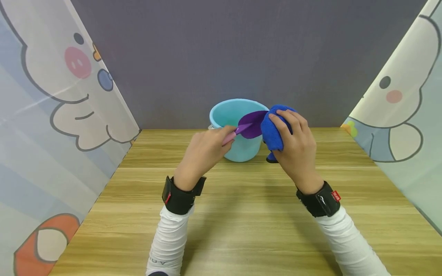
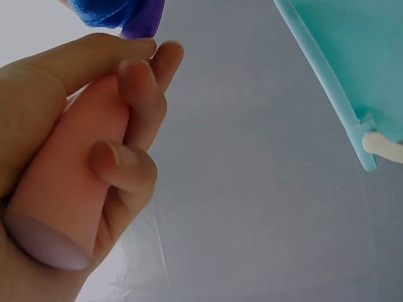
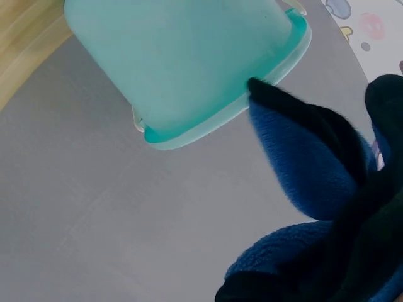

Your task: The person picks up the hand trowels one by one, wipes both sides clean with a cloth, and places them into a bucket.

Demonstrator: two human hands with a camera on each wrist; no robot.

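Observation:
My left hand (image 1: 205,151) grips a toy shovel by its pink handle (image 2: 72,170), fingers curled round it in the left wrist view. The shovel's purple blade (image 1: 249,124) points up and to the right, in front of the bucket's opening in the head view. At the blade's far end, my right hand (image 1: 297,140) holds a bunched blue cloth (image 1: 272,132) with dark edging against it. Loose folds of the cloth (image 3: 308,167) hang out in the right wrist view, where the right hand's fingers are hidden.
A light blue bucket (image 1: 243,150) stands at the back of the wooden table (image 1: 241,230), just behind both hands. Its white handle (image 2: 384,146) shows at the rim. A dark grey wall (image 1: 241,50) rises behind, with cartoon-printed panels (image 1: 45,153) on both sides.

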